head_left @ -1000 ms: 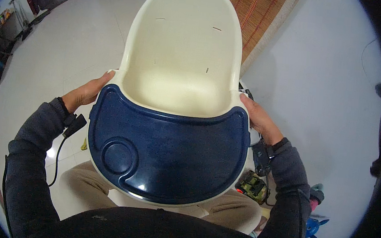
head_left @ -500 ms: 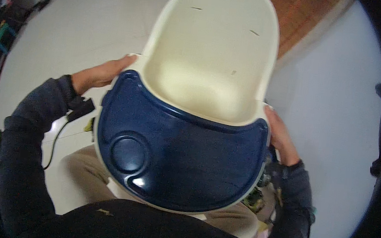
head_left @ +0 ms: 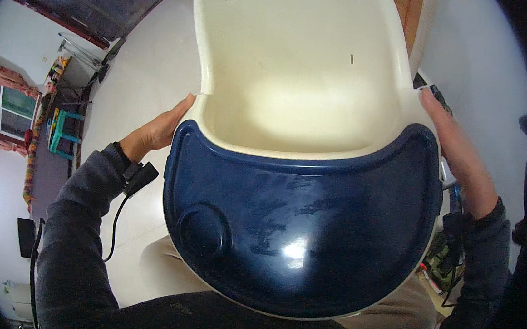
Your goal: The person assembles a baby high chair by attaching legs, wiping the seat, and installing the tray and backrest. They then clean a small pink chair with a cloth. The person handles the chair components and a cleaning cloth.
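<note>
A cream child's high chair seat [head_left: 300, 99] with a tall rounded backrest and narrow slots fills the middle of the view. Across its front lies a dark blue tray [head_left: 332, 233], with a round recess at its left and glare on its surface. My left hand [head_left: 160, 127] grips the seat's left side beside the tray corner. At the opposite armrest, my right hand [head_left: 456, 144] is closed on the right side, thumb toward the top. The undersides of both grips are hidden. The tray's front edge is close to my body, over my legs.
Pale tiled floor [head_left: 141, 60] stretches beyond the seat on the left. A turquoise stool [head_left: 62, 134] stands farther off, near a curtained window [head_left: 11, 108]. On the right is a plain wall [head_left: 479, 64]. Assorted items [head_left: 440, 261] lie low beside my right forearm.
The high chair seat has shifted right in view, looks larger and has turned slightly, with both hands still on it. The view has swung, bringing in the window and more of the room.
</note>
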Demonstrator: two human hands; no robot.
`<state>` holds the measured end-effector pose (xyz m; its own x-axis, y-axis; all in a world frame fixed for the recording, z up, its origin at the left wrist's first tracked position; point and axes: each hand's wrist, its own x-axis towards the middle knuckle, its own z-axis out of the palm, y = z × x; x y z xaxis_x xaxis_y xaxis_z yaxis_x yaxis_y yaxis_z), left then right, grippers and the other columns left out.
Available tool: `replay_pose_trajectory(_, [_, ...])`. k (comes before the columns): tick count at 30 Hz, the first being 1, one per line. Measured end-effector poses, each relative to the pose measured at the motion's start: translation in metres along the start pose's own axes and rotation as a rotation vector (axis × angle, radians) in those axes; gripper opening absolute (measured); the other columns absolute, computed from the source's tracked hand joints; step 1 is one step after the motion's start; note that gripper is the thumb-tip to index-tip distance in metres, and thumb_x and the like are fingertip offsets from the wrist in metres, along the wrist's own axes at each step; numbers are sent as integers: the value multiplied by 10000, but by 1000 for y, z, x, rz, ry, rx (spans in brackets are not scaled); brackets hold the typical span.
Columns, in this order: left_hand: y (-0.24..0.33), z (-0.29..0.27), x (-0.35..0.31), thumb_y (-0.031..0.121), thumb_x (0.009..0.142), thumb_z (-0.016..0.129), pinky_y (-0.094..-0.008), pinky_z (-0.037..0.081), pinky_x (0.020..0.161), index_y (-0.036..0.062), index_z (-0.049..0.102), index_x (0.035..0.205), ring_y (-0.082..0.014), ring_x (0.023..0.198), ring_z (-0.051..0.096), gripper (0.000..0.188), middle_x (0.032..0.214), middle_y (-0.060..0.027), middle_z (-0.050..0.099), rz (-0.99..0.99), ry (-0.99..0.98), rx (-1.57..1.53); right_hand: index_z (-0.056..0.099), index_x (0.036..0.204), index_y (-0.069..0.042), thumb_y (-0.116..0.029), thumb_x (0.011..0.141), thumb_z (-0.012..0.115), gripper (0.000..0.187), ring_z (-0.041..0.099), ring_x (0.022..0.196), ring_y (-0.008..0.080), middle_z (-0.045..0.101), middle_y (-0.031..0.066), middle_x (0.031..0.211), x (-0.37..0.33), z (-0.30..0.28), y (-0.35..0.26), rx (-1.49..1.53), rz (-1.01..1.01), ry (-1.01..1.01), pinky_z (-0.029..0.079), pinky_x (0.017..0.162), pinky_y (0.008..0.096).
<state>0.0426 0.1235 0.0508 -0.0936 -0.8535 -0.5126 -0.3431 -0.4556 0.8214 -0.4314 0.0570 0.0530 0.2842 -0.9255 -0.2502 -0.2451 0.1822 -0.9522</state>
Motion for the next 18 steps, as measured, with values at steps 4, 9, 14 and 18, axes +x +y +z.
replay_pose_trajectory(4, [-8, -4, 4, 631, 918, 249, -419, 372, 1042, 54, 254, 1438, -299, 1312, 364, 777, 1415, -236, 340, -44, 5, 4, 534, 1246, 15, -560, 899, 457, 676, 532, 1134, 242, 565, 176, 1227, 9, -3, 9, -58, 15, -18, 349, 1015, 306])
replay_pose_trajectory(9, [-20, -13, 10, 667, 895, 243, -438, 403, 1020, 49, 245, 1439, -332, 1302, 377, 824, 1398, -285, 334, -14, -33, 48, 476, 1289, 23, -581, 903, 424, 719, 562, 1102, 262, 564, 213, 1205, 11, 1, 12, -149, 17, 25, 413, 972, 315])
replay_pose_trajectory(14, [-17, -13, 5, 647, 904, 264, -415, 451, 979, 20, 228, 1435, -342, 1286, 397, 822, 1394, -292, 331, 11, -12, 42, 475, 1293, 24, -557, 917, 431, 694, 565, 1096, 237, 567, 194, 1210, 6, 0, 8, 27, 70, -95, 440, 944, 288])
replay_pose_trajectory(18, [-13, -9, 4, 653, 898, 272, -405, 439, 990, 27, 197, 1445, -339, 1295, 386, 835, 1410, -291, 304, 63, -27, 47, 508, 1263, 25, -521, 919, 460, 647, 568, 1080, 216, 574, 170, 1214, 8, 2, 6, 89, 101, -60, 435, 932, 285])
